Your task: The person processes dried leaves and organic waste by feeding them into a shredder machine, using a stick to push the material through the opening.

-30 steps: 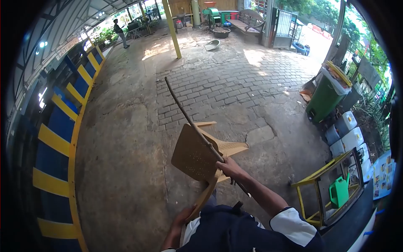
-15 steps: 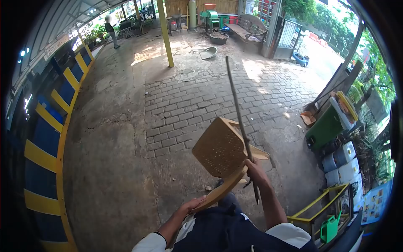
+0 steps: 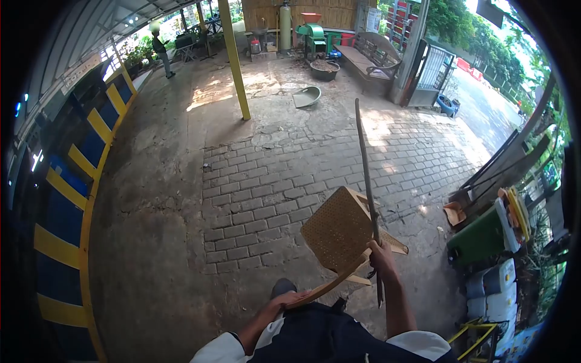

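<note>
In front of my body I carry a tan plastic chair (image 3: 339, 230), tilted, its perforated panel facing up and its legs pointing away to the right. My left hand (image 3: 290, 299) is closed on the near left end of its curved top edge. Wrapped round a long wooden stick (image 3: 365, 163) is my right hand (image 3: 384, 260), against the right end of the same edge; whether it also grips the chair is hidden. The stick stands nearly upright, rising past the chair and poking out below the fist. One shoe (image 3: 282, 288) shows beneath the chair.
Brick paving (image 3: 260, 212) spreads ahead. A yellow post (image 3: 235, 60), a dustpan-like scoop (image 3: 307, 97), a black basin (image 3: 325, 70) and a bench (image 3: 369, 57) stand farther off. A green bin (image 3: 478, 236) is at right, a blue-yellow barrier (image 3: 59, 251) at left. A person (image 3: 162, 51) stands far left.
The view has tipped up and moved forward. Chair and stick sit lower and farther right in view, still held by both hands. A shoe has come into sight.
</note>
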{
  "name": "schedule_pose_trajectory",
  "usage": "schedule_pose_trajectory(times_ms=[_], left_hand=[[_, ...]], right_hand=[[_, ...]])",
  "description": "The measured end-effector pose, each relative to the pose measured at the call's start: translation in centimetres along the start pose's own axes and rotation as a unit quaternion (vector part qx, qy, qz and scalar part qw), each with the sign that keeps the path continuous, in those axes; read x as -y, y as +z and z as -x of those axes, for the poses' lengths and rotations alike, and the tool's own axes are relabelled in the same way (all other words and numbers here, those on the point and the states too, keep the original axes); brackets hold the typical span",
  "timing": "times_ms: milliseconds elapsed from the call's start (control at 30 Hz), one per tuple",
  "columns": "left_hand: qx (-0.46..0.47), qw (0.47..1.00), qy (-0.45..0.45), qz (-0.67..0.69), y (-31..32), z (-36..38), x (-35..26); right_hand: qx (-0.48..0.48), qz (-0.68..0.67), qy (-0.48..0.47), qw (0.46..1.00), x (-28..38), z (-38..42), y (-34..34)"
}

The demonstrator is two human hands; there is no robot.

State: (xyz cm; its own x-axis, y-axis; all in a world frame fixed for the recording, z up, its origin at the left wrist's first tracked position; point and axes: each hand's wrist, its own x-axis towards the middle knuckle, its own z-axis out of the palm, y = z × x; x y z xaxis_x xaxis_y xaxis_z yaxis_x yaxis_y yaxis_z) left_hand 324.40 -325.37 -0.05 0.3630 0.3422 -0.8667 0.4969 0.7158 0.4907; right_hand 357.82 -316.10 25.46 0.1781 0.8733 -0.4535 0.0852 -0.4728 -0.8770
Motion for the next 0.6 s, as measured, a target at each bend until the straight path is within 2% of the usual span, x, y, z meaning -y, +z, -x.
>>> schedule_pose_trajectory(times_ms=[67,100,133,167,267,300,367,433,533,600], left_hand=[[0.027,0.961,0.272,-0.045,-4.3,-6.4,1.0],[0.027,0.961,0.274,-0.042,-5.9,-6.9,-2.1],[-0.010,0.991,0.124,-0.057,-7.5,-6.6,-6.3],[-0.046,0.996,-0.028,-0.072,-9.9,-6.7,-10.5],[-0.052,0.996,0.011,-0.075,-18.8,-9.3,-18.2],[-0.075,0.992,0.068,-0.072,-22.0,-9.9,-21.0],[-0.021,0.974,0.224,0.019,-28.0,-7.5,-28.5],[-0.063,0.996,0.070,-0.004,-33.1,-7.8,-34.8],[-0.038,0.996,0.080,0.025,-39.5,-9.1,-43.0],[-0.048,0.995,0.081,0.030,-44.4,-11.3,-47.8]], right_hand=[[-0.004,0.011,-0.006,1.000,2.9,-5.4,1.3],[0.000,0.007,-0.002,1.000,4.6,-7.9,2.1],[0.004,0.003,0.002,1.000,6.0,-10.7,2.9],[0.005,0.006,0.001,1.000,7.2,-14.2,3.6],[0.003,-0.008,-0.012,1.000,10.3,-24.2,6.2],[-0.018,-0.023,-0.012,0.999,12.4,-27.8,7.3],[-0.037,-0.039,-0.002,0.999,15.9,-34.0,8.5],[-0.032,-0.066,-0.004,0.997,20.0,-38.6,9.6],[-0.043,-0.101,0.007,0.994,23.3,-45.4,10.1],[-0.064,-0.133,-0.033,0.988,26.0,-50.6,11.0]])
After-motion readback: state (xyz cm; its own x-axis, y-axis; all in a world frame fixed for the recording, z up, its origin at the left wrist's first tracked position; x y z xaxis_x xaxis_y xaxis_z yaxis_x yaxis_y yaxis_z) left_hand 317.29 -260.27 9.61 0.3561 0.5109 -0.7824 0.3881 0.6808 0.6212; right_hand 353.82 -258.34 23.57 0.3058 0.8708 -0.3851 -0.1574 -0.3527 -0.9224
